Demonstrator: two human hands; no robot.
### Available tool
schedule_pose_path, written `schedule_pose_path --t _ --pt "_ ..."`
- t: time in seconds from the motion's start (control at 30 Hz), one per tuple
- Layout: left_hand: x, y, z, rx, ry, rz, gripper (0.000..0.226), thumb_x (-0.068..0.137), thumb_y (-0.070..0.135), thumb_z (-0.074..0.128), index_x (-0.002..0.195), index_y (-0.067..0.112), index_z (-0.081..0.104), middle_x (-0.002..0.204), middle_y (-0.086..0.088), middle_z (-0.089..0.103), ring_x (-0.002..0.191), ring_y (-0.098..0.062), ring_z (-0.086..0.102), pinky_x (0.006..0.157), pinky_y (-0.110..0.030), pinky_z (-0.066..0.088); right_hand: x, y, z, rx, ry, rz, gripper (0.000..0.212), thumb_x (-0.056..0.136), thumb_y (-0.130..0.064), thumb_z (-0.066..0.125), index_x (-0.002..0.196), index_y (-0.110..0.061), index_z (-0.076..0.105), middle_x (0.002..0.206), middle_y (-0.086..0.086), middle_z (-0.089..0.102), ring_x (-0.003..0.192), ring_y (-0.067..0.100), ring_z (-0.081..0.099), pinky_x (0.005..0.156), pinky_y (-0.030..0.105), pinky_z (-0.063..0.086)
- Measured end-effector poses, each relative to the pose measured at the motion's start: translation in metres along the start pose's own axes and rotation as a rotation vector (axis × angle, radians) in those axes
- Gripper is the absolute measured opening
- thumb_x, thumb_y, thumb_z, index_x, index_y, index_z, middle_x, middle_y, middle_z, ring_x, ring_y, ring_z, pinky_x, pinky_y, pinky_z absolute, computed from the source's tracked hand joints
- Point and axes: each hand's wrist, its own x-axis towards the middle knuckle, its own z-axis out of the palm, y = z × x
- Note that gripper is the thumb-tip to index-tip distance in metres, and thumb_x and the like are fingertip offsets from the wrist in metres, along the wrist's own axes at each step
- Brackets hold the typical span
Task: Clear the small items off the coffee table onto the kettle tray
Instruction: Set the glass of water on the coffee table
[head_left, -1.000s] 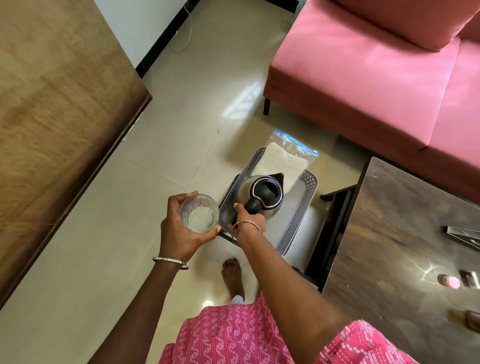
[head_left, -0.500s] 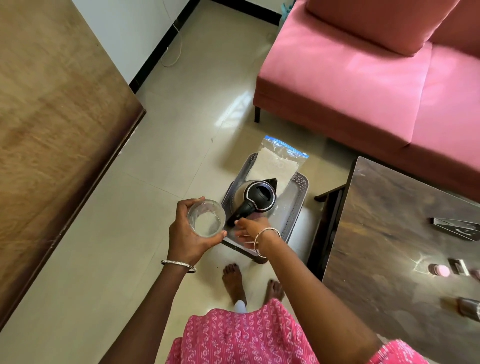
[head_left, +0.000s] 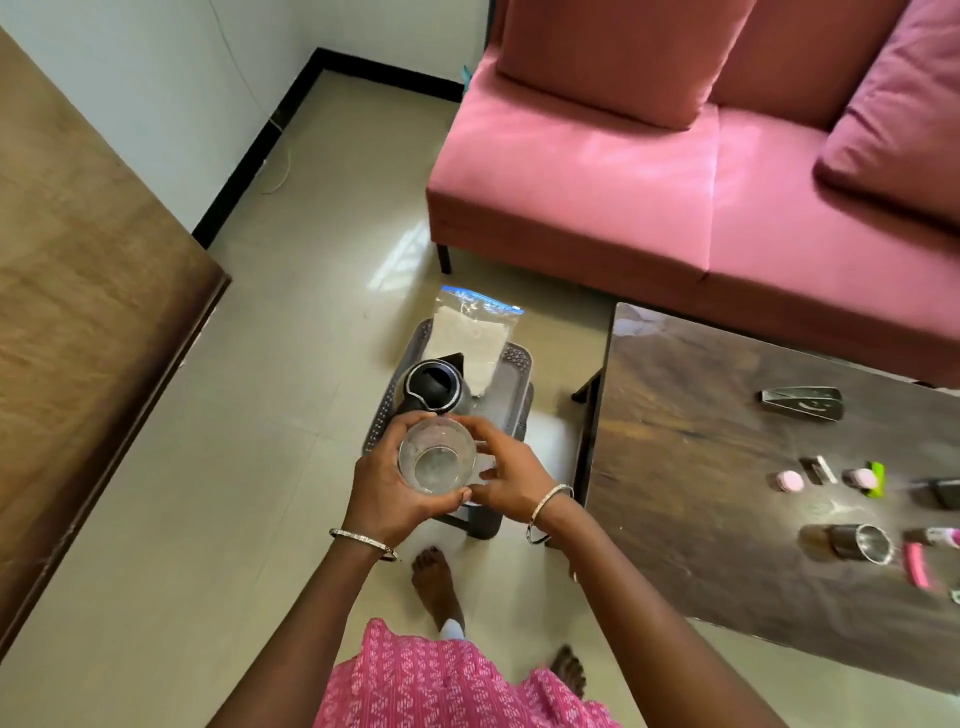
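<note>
We find the glass (head_left: 436, 457) upright, mouth up toward the camera and long axis vertical, held over the near end of the tray (head_left: 517, 366), just in front of the kettle (head_left: 434, 387). The left grip (head_left: 387, 493) wraps its left side with curled fingers, and the right grip (head_left: 511, 475) curls round its right side. On the table (head_left: 701, 441) a steel cup (head_left: 852, 543) lies on its side, mouth to the right.
</note>
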Motion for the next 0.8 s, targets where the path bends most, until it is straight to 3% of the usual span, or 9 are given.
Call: schedule_pose_path --t 0.1,0.17,0.27,0.37,0.5,0.57,0.7,0.8 --pt "-0.015 0.03 0.028 0.0 -0.049 0.046 0.087 0.049 0.033 0.094 0.125 0.027 0.053 0.117 0.014 0.063 0.11 0.003 0.059 0.094 -0.021 0.052 -0.039 0.015 -0.017 -0.03 0.059 -0.073 0.084 0.061 -0.043 0.078 0.136 -0.039 0.042 0.134 -0.008 0.058 0.122 0.014 0.056 0.099 0.033 0.051" --pt "-0.029 0.051 0.051 -0.006 -0.079 0.062 0.087 0.048 0.033 0.094 0.125 0.027 0.054 0.117 0.014 0.064 0.109 0.0 0.06 0.094 -0.024 0.053 -0.071 0.024 -0.03 0.014 0.1 -0.103 0.083 0.056 -0.053 0.074 0.131 -0.052 0.039 0.127 -0.016 0.058 0.117 0.01 0.058 0.097 0.031 0.052" --pt "-0.051 0.082 0.085 -0.014 -0.119 0.1 0.087 0.047 0.034 0.094 0.124 0.03 0.054 0.115 0.017 0.065 0.106 0.001 0.062 0.091 -0.026 0.054 -0.118 0.044 -0.05 0.073 0.173 -0.134 0.083 0.058 -0.043 0.081 0.131 -0.046 0.042 0.125 -0.016 0.06 0.115 0.007 0.06 0.093 0.03 0.055" --pt "-0.072 0.113 0.124 -0.022 -0.169 0.143 0.087 0.047 0.036 0.094 0.124 0.03 0.054 0.114 0.016 0.066 0.104 0.0 0.063 0.091 -0.025 0.054 -0.167 0.07 -0.071 0.129 0.279 -0.158 0.086 0.061 -0.025 0.09 0.134 -0.035 0.046 0.125 -0.013 0.062 0.113 0.001 0.06 0.09 0.017 0.052" --pt "-0.097 0.148 0.18 -0.051 -0.233 0.183 0.088 0.046 0.035 0.096 0.124 0.026 0.055 0.112 0.019 0.066 0.102 0.006 0.062 0.087 -0.01 0.048 -0.225 0.103 -0.099 0.161 0.4 -0.147 0.084 0.058 -0.017 0.091 0.132 -0.021 0.051 0.12 -0.007 0.066 0.108 -0.002 0.062 0.088 0.012 0.048" --pt "-0.108 0.165 0.21 -0.067 -0.281 0.199 0.089 0.046 0.033 0.097 0.124 0.025 0.055 0.112 0.015 0.067 0.103 0.004 0.063 0.089 -0.011 0.047 -0.255 0.12 -0.116 0.154 0.47 -0.13 0.083 0.056 -0.021 0.09 0.129 -0.021 0.053 0.118 -0.008 0.067 0.106 0.0 0.064 0.086 0.014 0.051" --pt "-0.118 0.2 0.261 -0.075 -0.401 0.266 0.095 0.047 0.037 0.096 0.13 0.028 0.05 0.117 0.016 0.065 0.108 0.004 0.061 0.095 -0.017 0.048 -0.305 0.149 -0.148 0.133 0.585 -0.097 0.085 0.051 -0.022 0.091 0.128 -0.023 0.055 0.116 -0.008 0.069 0.105 0.006 0.067 0.089 0.032 0.056" --pt "-0.118 0.228 0.299 -0.044 -0.5 0.323 0.105 0.046 0.046 0.094 0.136 0.031 0.042 0.125 0.016 0.06 0.115 0.006 0.056 0.099 -0.017 0.046 -0.336 0.17 -0.173 0.137 0.676 -0.061 0.086 0.049 -0.023 0.092 0.127 -0.028 0.056 0.112 -0.011 0.071 0.102 0.004 0.068 0.086 0.034 0.057"
